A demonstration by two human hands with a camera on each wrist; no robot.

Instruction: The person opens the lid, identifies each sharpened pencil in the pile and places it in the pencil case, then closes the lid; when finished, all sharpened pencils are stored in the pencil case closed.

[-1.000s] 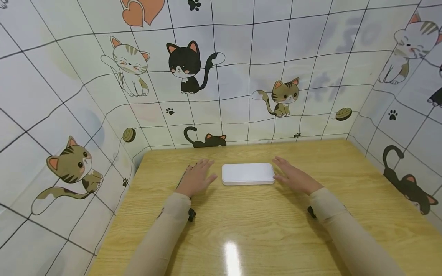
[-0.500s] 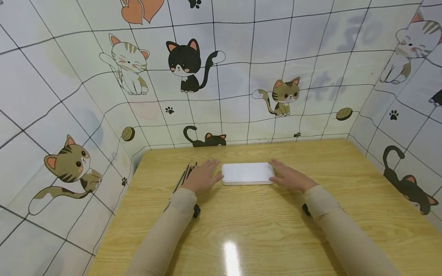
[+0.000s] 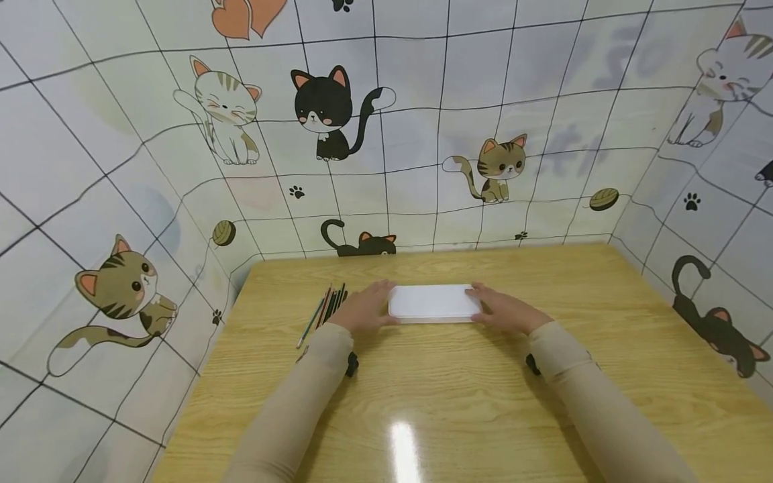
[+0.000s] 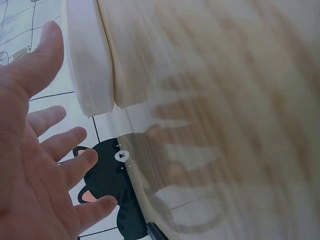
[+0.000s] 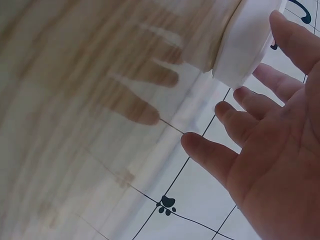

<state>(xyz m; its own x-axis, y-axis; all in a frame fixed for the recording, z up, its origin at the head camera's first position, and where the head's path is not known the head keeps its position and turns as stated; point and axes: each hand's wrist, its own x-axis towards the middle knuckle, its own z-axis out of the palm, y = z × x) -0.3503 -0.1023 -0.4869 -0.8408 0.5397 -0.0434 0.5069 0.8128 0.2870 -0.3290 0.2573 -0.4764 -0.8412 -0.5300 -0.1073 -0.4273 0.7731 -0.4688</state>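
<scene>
A flat white box (image 3: pixel 433 302) with rounded corners lies on the wooden table, its long side facing me in the head view. At its left end is my left hand (image 3: pixel 361 311), fingers extended toward the back and thumb near the front corner. My right hand (image 3: pixel 506 311) is at the opposite end, its fingertips overlapping the box's right edge. In the left wrist view, the left fingers (image 4: pixel 75 170) are spread beside the box end. The right wrist view shows the right fingers (image 5: pixel 250 112) likewise extended, close to the box (image 5: pixel 247 42).
Several pencils (image 3: pixel 329 307) lie in a loose bunch left of my left hand, partly hidden by it. The glossy table (image 3: pixel 459 396) meets a cat-patterned wall covering (image 3: pixel 417 147) at the back and sides.
Both hands have moved inward to the ends of the box, the left one travelling right and the right one slightly left. More of the pencils now shows. The box stays about where it was.
</scene>
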